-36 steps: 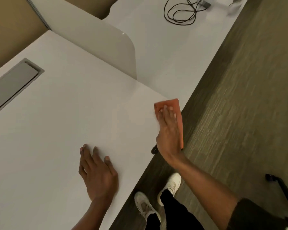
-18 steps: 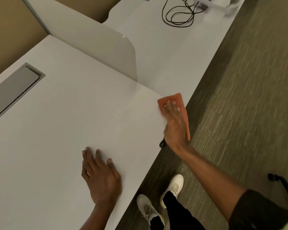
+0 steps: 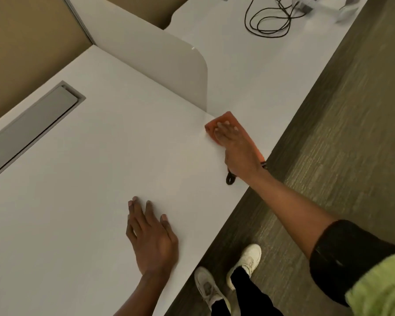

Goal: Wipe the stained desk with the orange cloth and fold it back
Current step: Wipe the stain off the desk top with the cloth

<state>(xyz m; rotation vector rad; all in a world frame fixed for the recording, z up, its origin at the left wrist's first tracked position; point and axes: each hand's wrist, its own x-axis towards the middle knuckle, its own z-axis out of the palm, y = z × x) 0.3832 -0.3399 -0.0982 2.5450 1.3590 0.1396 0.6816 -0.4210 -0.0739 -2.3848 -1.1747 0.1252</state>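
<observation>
The orange cloth (image 3: 232, 119) lies flat on the white desk (image 3: 96, 174), near the desk's right edge and just in front of the divider panel. My right hand (image 3: 236, 149) presses down on it, palm flat and fingers stretched forward, covering most of the cloth. My left hand (image 3: 152, 236) rests flat on the desk nearer to me, fingers apart, holding nothing. No stain is visible on the desk surface.
A grey rounded divider panel (image 3: 160, 62) stands behind the cloth. A grey cable hatch (image 3: 30, 128) is set into the desk at the left. Black cables (image 3: 269, 19) lie on the neighbouring desk. A small black loop (image 3: 230, 178) hangs at the desk edge. My shoes (image 3: 226, 277) stand on the carpet.
My right hand has slid the orange cloth forward along the desk's right edge, toward the divider. My left hand has stayed flat in place.
</observation>
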